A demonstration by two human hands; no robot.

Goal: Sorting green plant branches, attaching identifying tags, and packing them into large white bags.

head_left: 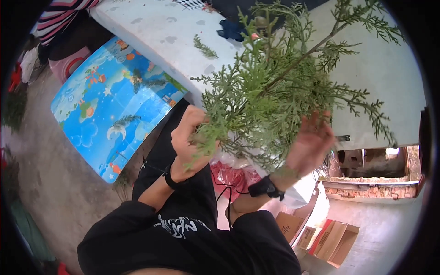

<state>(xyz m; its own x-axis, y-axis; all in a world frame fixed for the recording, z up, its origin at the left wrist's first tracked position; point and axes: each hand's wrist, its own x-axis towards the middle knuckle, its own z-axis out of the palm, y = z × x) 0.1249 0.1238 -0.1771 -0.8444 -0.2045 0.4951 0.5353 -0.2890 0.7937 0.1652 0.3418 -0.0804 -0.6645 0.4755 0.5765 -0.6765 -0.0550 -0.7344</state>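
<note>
A large bushy bunch of green conifer sprigs (270, 87) is held up in front of me, with one long brown-stemmed branch reaching to the upper right. My left hand (188, 137) is closed at the bunch's lower left, fingers wrapped around part of the greenery. Which stems it grips is hidden by the leaves. On the other side my right hand (311, 142) is turned up with its fingers apart, against the lower right of the foliage. Leaves cover part of its fingertips. Each wrist wears a black band.
At left stands a low table with a blue cartoon-printed top (110, 101), loose sprigs lying on it. Beyond is a pale patterned surface (151, 23) with a small sprig (205, 46). A pink plastic bag (233, 176) sits below my hands. Cardboard boxes (334, 240) are at lower right.
</note>
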